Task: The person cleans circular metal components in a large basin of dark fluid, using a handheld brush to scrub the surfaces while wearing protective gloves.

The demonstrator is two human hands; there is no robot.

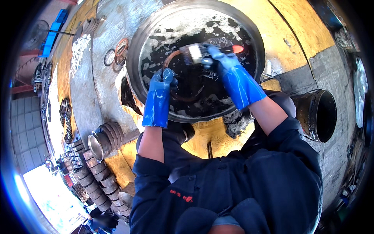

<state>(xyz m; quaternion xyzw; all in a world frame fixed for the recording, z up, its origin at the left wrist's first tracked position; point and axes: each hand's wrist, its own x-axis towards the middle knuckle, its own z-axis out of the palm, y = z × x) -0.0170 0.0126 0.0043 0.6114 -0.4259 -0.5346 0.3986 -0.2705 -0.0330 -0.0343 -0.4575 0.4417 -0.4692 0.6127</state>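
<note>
A wide round basin (136, 58) holds dark liquid with patches of pale foam. Over its left side, my left hand (160, 84), in a long blue rubber glove, is closed around a reddish-brown ring (170, 58). The ring's lower arc shows faintly against the dark liquid. My right hand (225, 62), gloved the same way, grips a paintbrush (194, 54) whose handle ends in a red tip. The brush's bristles meet the ring's upper part, or lie just over it; motion blur hides which.
Several loose rings (121, 47) lie left of the basin. A stack of ribbed metal parts (111, 134) and rows of dark cylindrical pieces (91, 183) stand at lower left. At right, a blackened open drum (325, 116) lies on its side. A grey clump (235, 124) sits below the basin.
</note>
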